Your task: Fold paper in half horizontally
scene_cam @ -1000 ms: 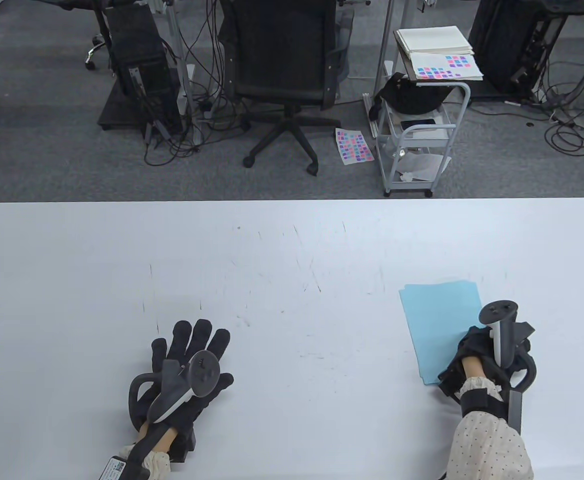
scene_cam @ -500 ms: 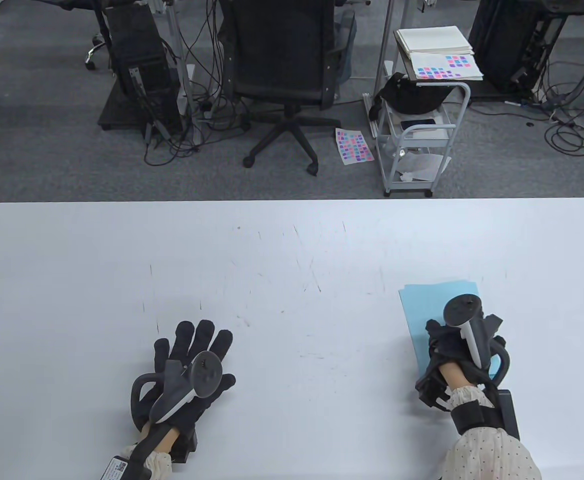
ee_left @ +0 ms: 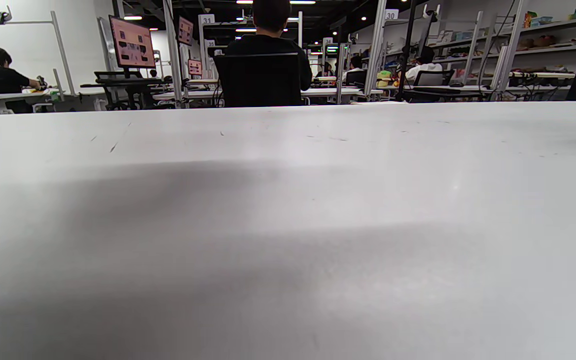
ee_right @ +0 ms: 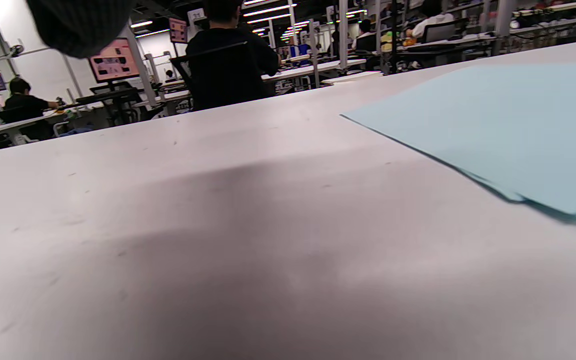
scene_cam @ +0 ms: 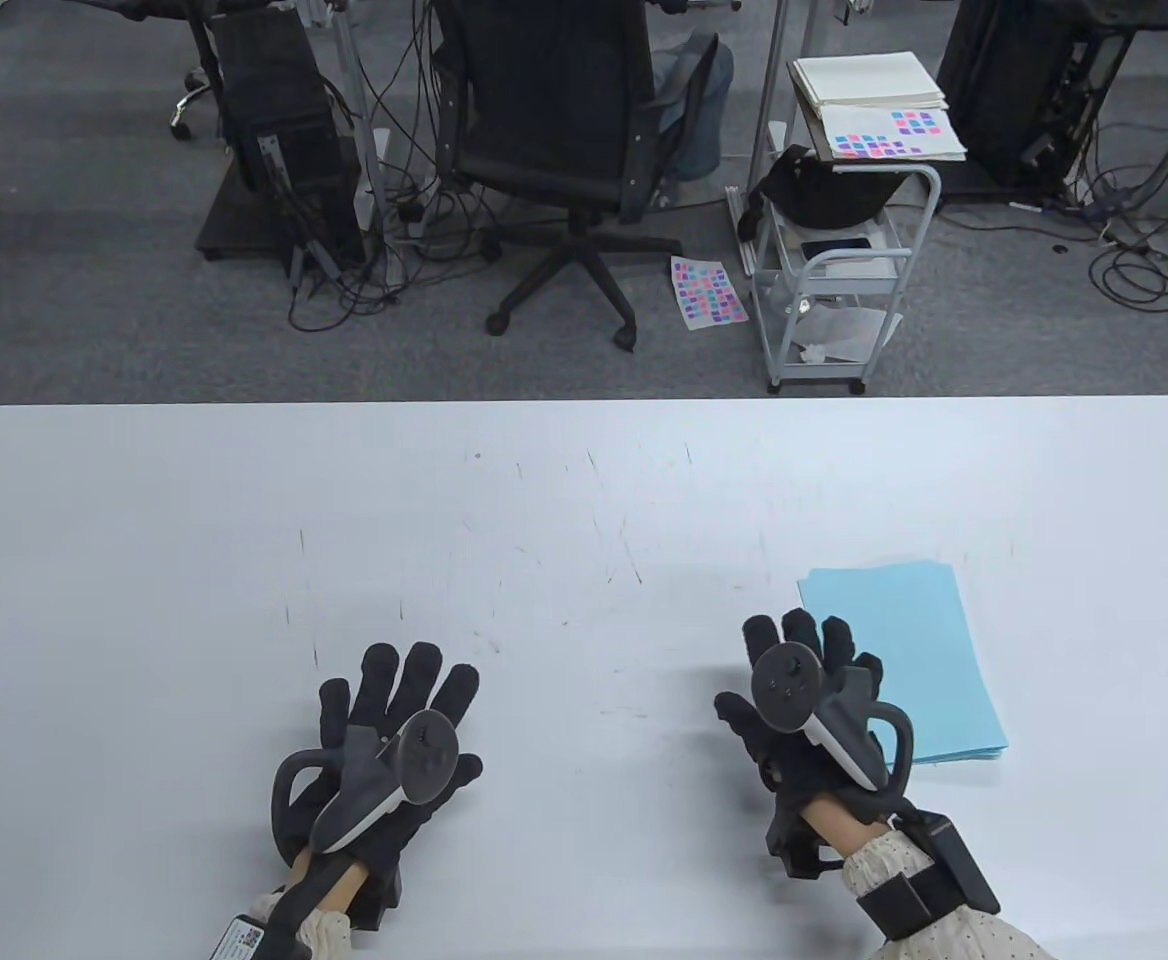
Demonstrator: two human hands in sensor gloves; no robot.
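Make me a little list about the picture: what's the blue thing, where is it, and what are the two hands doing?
blue thing: light blue paper, more than one layer at its near edge
where: flat on the white table, right side
left hand: flat on the table, fingers spread, holding nothing
right hand: flat beside the paper's left edge, holding nothing

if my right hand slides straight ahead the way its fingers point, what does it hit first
Probably nothing but bare table. The right hand lies flat, fingers pointing away and slightly left, just left of the blue paper. Its outer fingers might graze the paper's left edge; the gap is hard to judge.
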